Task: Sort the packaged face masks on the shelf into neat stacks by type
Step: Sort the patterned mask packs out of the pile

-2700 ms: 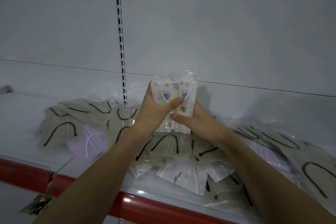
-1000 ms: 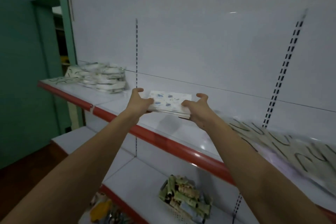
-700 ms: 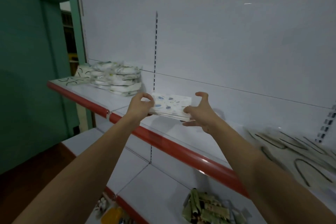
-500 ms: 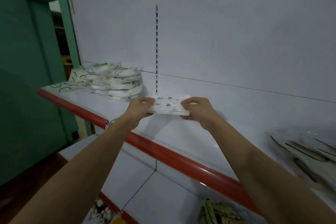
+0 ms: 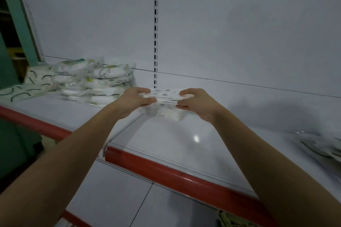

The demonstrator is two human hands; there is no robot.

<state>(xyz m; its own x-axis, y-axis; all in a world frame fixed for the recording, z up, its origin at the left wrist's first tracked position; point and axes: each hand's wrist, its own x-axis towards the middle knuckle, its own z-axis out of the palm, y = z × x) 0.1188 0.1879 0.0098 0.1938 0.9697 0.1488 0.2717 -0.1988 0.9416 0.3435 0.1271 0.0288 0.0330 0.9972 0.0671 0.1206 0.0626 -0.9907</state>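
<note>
Both hands are clamped on the ends of a small stack of masks (image 5: 164,96): the left hand (image 5: 137,98) curls round its 9 o'clock end and the right hand (image 5: 193,100) round its 3 o'clock end, fingers over the top and thumbs beneath. The stack sits low over the white shelf (image 5: 184,140), near the back wall; motion blur hides whether its underside already touches.

To do this step well, I would bring the stack down flat, keep the edges squared between both palms, and let go only once the bottom packet bears on the shelf. A gap should stay between it and the taller pile (image 5: 96,83) at 9 o'clock, so the 2 types do not mingle.

The packets are thin, flat rectangles in clear, glossy film, white with small blue-grey prints; such film is slippery, so the layers may slide apart if squeezed unevenly. The shelf is smooth, shiny painted metal with a rounded red front rim (image 5: 166,171). At 3 o'clock lie loose packets (image 5: 321,147) with dark curved loops, not yet sorted.
</note>
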